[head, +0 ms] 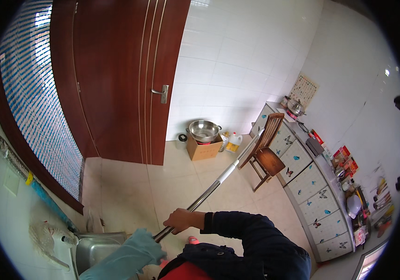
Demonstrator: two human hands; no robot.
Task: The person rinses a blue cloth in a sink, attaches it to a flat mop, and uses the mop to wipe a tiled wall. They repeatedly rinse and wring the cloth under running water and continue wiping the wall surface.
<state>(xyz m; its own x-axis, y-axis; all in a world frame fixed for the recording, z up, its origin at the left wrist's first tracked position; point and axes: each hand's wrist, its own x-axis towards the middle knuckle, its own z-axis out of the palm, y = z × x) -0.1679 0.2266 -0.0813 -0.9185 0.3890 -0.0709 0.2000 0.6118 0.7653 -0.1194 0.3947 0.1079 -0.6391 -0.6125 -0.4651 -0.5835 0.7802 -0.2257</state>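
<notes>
My right hand (181, 220), in a dark sleeve, is closed around the metal part of a long pole (205, 194). From my hand, the pole slants up and right, past a white section, to a white tip near the wooden chair. Its near end meets a pale teal cloth-like piece (126, 257) with ragged edges, at the lower left. That piece lies partly over the stainless steel sink (96, 241). My left hand is not in view; whether the teal piece covers it, I cannot tell.
A wooden chair (270, 161) stands by cabinets (308, 182) with a cluttered worktop. Against the tiled wall are a cardboard box (203, 150) bearing a steel pot (204, 130), a lidded jar (181, 141) and an oil jug (234, 142). A brown door (116, 80) and a beaded curtain (42, 98) are at left.
</notes>
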